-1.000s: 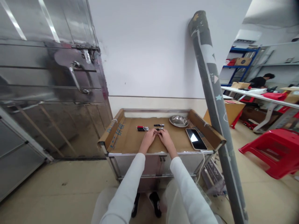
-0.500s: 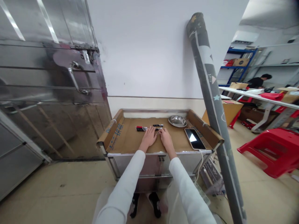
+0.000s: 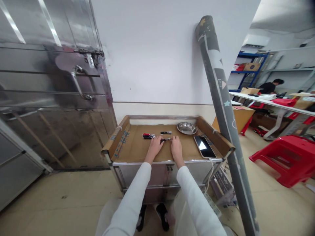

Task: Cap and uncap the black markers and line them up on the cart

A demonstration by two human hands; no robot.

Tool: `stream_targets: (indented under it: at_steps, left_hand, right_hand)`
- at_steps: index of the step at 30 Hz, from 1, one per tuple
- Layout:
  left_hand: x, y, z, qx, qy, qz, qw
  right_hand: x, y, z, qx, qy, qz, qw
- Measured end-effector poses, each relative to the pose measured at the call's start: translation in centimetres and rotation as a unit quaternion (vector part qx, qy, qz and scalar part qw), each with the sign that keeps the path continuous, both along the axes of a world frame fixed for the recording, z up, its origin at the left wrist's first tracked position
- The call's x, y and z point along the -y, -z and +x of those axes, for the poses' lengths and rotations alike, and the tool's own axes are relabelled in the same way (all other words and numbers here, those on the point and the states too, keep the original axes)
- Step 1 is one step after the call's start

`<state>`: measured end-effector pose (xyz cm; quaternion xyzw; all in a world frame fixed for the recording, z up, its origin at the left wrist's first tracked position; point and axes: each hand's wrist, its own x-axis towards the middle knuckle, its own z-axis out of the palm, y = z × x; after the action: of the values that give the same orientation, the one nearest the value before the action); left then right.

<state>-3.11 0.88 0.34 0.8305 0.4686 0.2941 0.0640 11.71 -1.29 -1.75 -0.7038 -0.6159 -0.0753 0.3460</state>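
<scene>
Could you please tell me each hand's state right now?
Left hand: closed, holding a slim black item.
Right hand: at its silver end; grip cannot be told.

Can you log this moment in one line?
left hand: at dark slim piece | right hand: by its silvery end | beyond hands: red-and-black pieces, black-and-silver piece, metal bowl | right side: phone

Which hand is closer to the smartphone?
Right. The right hand is to the left of the smartphone, not touching it; the left hand is farther left, beyond the right one.
</scene>
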Motion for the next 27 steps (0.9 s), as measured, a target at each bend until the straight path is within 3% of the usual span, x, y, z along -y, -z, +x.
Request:
stream_targets:
  at_steps: [7,17,27]
  left_hand:
    - [0.2,-0.3,-0.1,0.027,0.013,-0.009,1.0]
    - [0.4,-0.6,-0.2,0.038,0.005,-0.01,0.999]
    - [0.4,-0.5,-0.3,0.048,0.001,-0.012,0.999]
  right_hand:
    - [-0.1,0.0,0.3,-0.033,0.007,0.004,0.999]
    - [-0.2,-0.3,0.1,-0.035,-0.055,0.025,0.998]
    - [0.1,-1.3,-0.4,-0.111,-0.194,0.074,0.972]
